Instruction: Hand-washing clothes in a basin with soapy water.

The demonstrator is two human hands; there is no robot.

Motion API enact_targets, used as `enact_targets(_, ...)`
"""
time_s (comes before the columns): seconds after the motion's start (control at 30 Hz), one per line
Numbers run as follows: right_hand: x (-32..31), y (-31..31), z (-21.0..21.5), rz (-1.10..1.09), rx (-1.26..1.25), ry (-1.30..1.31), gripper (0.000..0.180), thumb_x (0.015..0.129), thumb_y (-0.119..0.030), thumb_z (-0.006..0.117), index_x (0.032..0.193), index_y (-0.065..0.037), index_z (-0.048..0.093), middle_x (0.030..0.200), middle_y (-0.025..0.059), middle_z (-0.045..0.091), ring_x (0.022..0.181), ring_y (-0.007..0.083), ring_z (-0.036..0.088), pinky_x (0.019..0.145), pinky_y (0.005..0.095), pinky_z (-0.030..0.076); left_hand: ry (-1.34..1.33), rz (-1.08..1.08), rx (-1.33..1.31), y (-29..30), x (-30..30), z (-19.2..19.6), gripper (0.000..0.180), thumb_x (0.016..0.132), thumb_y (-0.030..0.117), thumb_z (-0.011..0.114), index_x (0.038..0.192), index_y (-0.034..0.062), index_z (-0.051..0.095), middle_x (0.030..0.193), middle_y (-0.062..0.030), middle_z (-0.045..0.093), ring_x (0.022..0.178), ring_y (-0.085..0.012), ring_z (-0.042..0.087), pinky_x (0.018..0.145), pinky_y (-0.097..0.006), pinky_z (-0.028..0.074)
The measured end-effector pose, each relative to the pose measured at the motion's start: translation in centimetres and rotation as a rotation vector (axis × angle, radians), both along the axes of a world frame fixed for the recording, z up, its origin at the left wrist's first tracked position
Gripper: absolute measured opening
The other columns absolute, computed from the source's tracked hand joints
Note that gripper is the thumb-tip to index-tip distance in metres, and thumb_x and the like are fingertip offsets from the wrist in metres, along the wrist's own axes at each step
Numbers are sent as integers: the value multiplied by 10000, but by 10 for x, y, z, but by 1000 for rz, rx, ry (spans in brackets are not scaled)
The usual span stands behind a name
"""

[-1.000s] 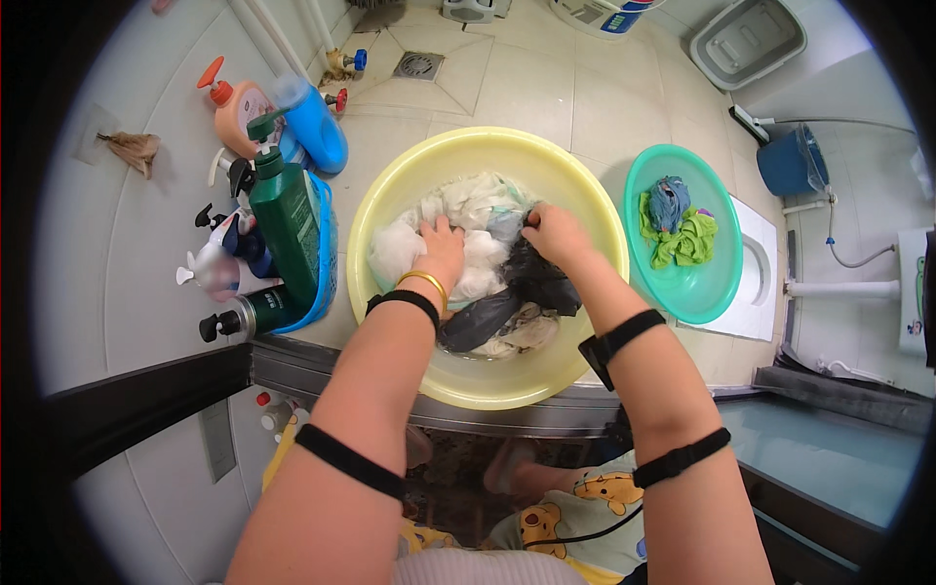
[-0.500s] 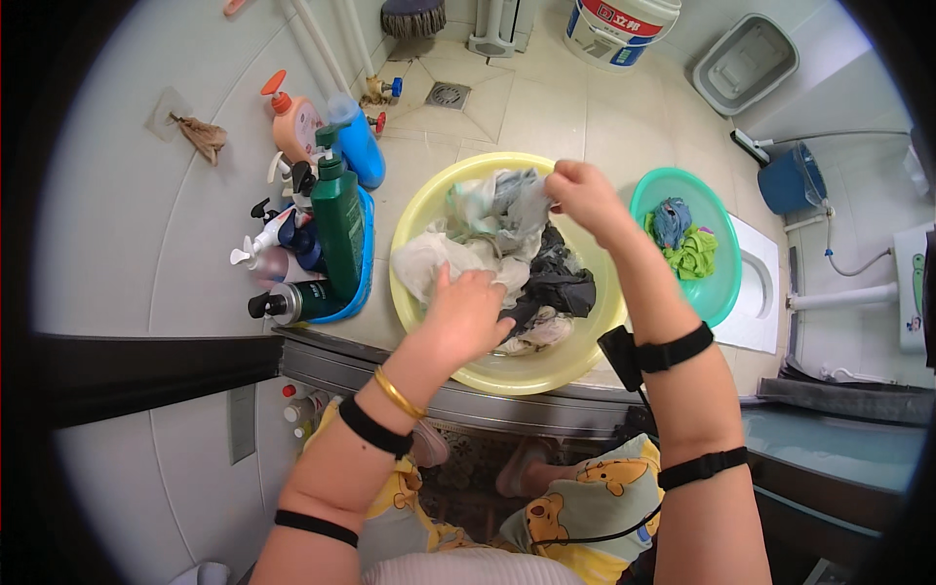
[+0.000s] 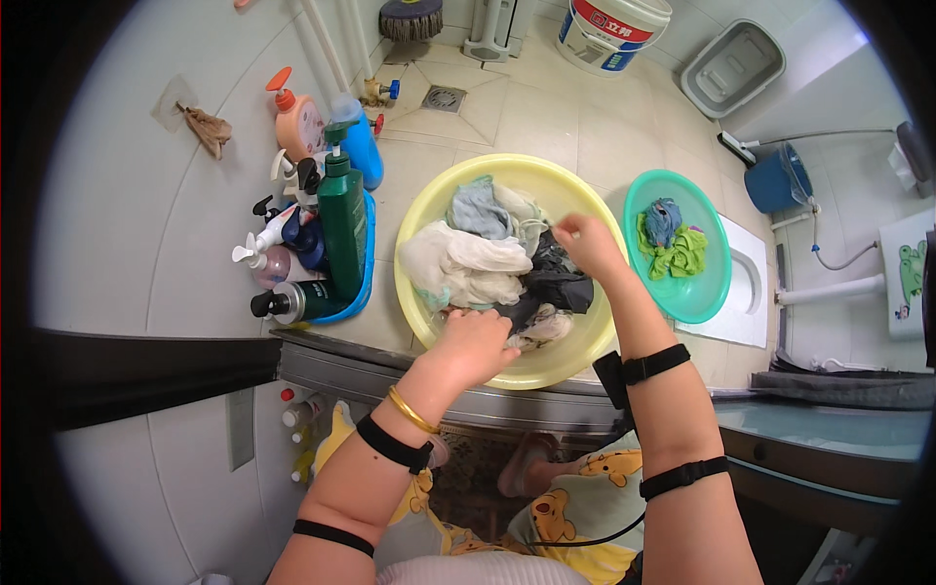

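Observation:
A pale yellow basin point(image 3: 417, 213) holds a heap of wet laundry. On its left side lies a bunched white cloth point(image 3: 468, 263), and a grey-blue cloth point(image 3: 478, 208) sits beyond it. Dark cloth point(image 3: 560, 285) fills the right part, with a stained whitish cloth point(image 3: 548, 326) below it. My left hand point(image 3: 473, 346) is over the near rim, thumb apart, fingers at the white cloth's near edge. My right hand point(image 3: 590, 246) is above the dark cloth with its fingers pinched, close to a pale cloth strip point(image 3: 532, 230); what is between the fingertips is too small to tell.
To the right stands a green basin point(image 3: 722, 258) with blue and lime cloths, partly over a squat toilet point(image 3: 749, 292). Pump bottles crowd a blue basket point(image 3: 363, 278) on the left. Farther off are a white bucket point(image 3: 609, 37), a grey tub point(image 3: 733, 68) and a floor drain point(image 3: 445, 98).
The grey-blue cloth that my right hand was lifting now lies lower in the heap. My right hand has dropped slightly nearer; my left hand has slid off the white cloth toward the near rim.

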State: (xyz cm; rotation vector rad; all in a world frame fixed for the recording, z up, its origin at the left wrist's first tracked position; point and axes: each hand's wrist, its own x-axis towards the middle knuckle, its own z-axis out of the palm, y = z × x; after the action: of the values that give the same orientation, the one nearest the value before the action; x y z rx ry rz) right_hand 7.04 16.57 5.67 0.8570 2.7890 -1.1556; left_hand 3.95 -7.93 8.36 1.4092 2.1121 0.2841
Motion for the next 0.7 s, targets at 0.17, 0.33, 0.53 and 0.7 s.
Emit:
enact_targets(0.17, 59, 2, -62, 103, 474, -332, 302, 761, -205, 652, 1003, -29, 611, 1052, 193, 598, 953, 360, 590, 830, 392, 484, 8, 77, 72, 3, -13, 3, 349, 818, 271, 593, 1074, 34, 600, 989, -155, 611, 921, -326, 591, 827, -412, 454)
enact_targets(0.33, 47, -2, -45, -83, 187, -257, 277, 704, -92, 631, 969, -14, 607, 924, 201, 609, 910, 333, 611, 806, 401, 481, -35, 126, 124, 15, -15, -1, 330, 819, 265, 592, 1055, 35, 608, 998, -171, 609, 902, -331, 592, 789, -398, 471)
enact_targets(0.53, 32, -48, 57, -125, -55, 82, 234, 698, -34, 597, 927, 15, 584, 699, 119, 584, 693, 219, 602, 653, 317, 478, -1059, 686, 211, 43, -20, -19, 547, 918, 535, 390, 1098, 55, 581, 994, -86, 642, 873, -218, 626, 766, -347, 489)
enact_targets(0.7, 48, -122, 50, 87, -136, 383, 238, 750, -49, 627, 975, 5, 570, 741, 57, 582, 661, 149, 569, 637, 283, 469, -1977, 920, 545, 47, -30, -17, 487, 910, 478, 451, 1049, 27, 574, 948, -93, 637, 794, -170, 621, 720, -311, 511)
